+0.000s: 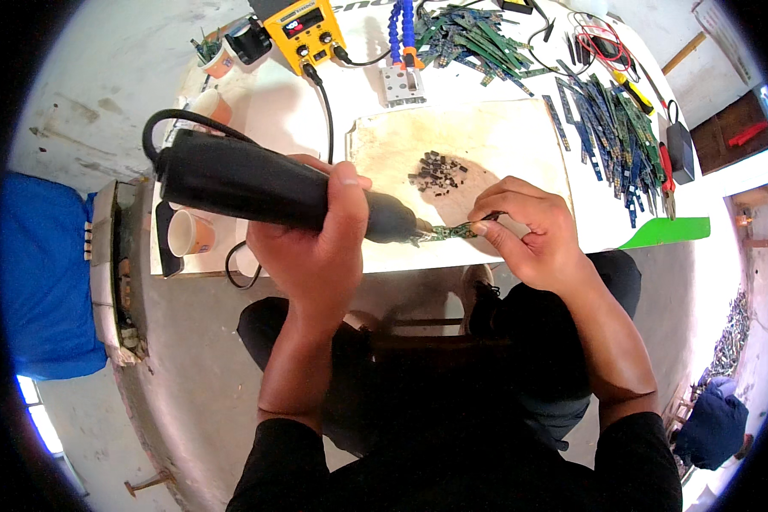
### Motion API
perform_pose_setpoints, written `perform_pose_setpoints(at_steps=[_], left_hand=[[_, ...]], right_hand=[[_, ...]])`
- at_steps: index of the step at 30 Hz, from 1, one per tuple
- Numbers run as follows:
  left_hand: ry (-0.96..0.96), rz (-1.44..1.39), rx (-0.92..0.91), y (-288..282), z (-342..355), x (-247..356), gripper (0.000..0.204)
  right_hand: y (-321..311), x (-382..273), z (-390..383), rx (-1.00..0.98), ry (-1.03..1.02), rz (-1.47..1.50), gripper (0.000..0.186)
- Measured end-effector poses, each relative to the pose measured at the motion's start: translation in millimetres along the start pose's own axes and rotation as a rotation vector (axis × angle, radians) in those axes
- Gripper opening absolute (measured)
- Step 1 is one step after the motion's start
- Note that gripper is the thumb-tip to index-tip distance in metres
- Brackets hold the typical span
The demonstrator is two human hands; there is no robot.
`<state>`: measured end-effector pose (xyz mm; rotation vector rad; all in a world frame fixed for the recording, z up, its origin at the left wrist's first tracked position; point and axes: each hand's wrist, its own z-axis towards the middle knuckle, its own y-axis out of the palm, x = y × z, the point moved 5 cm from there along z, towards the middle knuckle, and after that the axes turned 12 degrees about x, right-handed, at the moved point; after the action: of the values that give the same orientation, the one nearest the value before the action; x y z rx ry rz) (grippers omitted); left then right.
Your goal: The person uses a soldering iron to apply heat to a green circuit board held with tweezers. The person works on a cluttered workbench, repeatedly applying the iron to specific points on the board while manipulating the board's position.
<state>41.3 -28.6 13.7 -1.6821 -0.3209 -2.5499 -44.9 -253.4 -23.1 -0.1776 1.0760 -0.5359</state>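
My left hand (311, 247) is wrapped round the thick black handle of a hot air gun (239, 183), its nozzle pointing right. Just beyond the nozzle is a narrow green circuit board strip (452, 231). Its right end is pinched between the thumb and fingers of my right hand (533, 229); whether the nozzle touches the strip I cannot tell. Behind the strip, a small heap of dark chips (439, 173) lies on a worn beige board (384, 136).
A yellow control station (303, 38) stands at the back left, with a cable (327, 111) running forward. Circuit strips form a back pile (469, 43) and a right pile (614, 128). A paper cup (192, 232) sits near the left edge; red-handled pliers (666, 175) lie far right.
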Motion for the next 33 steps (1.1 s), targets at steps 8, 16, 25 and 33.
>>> perform_pose_setpoints(at_steps=[8,16,25,33], left_hand=[[0.044,0.005,-0.017,-4.3,3.4,-0.3,0.008],[0.041,0.001,-0.003,-5.9,5.0,-0.5,0.007],[0.016,0.008,0.006,-7.6,6.5,0.2,0.006],[0.018,-0.008,0.011,-5.7,5.1,1.1,0.007]], right_hand=[[1.2,-1.4,0.2,-0.012,0.036,0.011,0.011],[1.4,0.0,0.6,-0.012,0.033,0.021,0.011],[2.6,-4.3,0.5,-0.038,0.008,0.015,0.008],[2.0,-2.0,1.4,-0.015,0.009,0.021,0.009]])
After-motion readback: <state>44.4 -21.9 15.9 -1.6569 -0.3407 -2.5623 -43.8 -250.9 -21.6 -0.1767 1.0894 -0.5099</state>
